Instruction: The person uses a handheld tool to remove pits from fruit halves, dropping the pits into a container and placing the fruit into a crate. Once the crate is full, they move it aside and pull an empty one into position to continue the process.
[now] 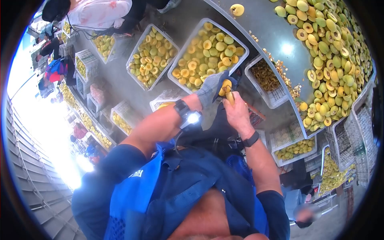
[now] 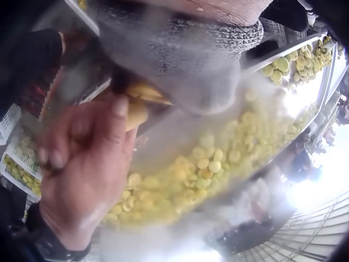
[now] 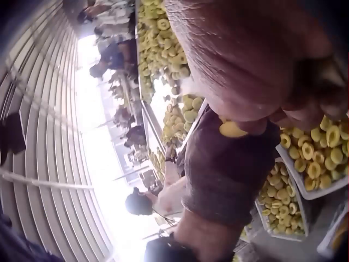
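Note:
My left hand (image 1: 212, 89), in a grey knit glove with a dark palm, holds a yellow peach half (image 1: 225, 85). Right beside it, my bare right hand (image 1: 239, 112) grips a short yellow-tan handle (image 1: 230, 98); I cannot tell what kind of tool it belongs to. In the left wrist view the handle (image 2: 136, 113) lies under the right thumb, close against the glove (image 2: 202, 82). From the right wrist, the back of the right hand (image 3: 234, 65) covers most of the work, and a bit of yellow fruit (image 3: 233, 129) shows against the dark glove.
Ahead stands a white crate (image 1: 244, 40) of peach halves, with another crate (image 1: 130, 66) to its left. A metal table (image 1: 276, 34) at the right bears a large heap of peach halves (image 1: 332, 60) and scattered pits. Under its edge sits a crate of brown scraps (image 1: 266, 78). Other people work nearby.

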`<action>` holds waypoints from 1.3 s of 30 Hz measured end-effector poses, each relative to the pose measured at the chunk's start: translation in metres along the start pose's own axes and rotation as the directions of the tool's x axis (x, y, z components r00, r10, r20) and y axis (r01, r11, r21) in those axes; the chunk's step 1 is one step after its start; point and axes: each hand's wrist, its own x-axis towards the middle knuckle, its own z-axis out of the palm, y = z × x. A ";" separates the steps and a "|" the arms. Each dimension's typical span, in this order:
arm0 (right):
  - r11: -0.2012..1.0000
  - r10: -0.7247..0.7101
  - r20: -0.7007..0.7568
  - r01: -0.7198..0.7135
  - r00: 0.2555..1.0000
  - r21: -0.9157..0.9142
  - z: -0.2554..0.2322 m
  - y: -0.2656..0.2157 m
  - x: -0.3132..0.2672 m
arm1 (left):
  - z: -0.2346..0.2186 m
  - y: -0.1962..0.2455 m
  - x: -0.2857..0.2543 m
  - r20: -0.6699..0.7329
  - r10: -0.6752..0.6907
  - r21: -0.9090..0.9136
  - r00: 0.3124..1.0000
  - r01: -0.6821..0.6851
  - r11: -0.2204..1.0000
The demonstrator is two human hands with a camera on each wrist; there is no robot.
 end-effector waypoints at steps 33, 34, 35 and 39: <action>0.962 -0.088 0.148 0.045 0.985 0.269 -0.051 0.001 -0.026 | 0.052 0.007 -0.002 0.367 0.139 0.299 0.920 -0.258 0.919; 0.962 -0.084 0.141 0.044 0.986 0.269 -0.053 0.006 -0.031 | 0.052 0.003 0.005 0.285 0.072 0.252 0.956 -0.147 0.956; 0.948 -0.019 0.133 -0.025 0.991 0.317 -0.055 0.013 -0.037 | 0.053 -0.001 0.011 0.206 -0.004 0.194 0.978 -0.037 0.980; 0.929 0.167 0.053 -0.175 0.985 0.326 -0.070 0.051 -0.049 | 0.050 -0.013 0.026 0.292 0.316 0.378 0.903 -0.412 0.829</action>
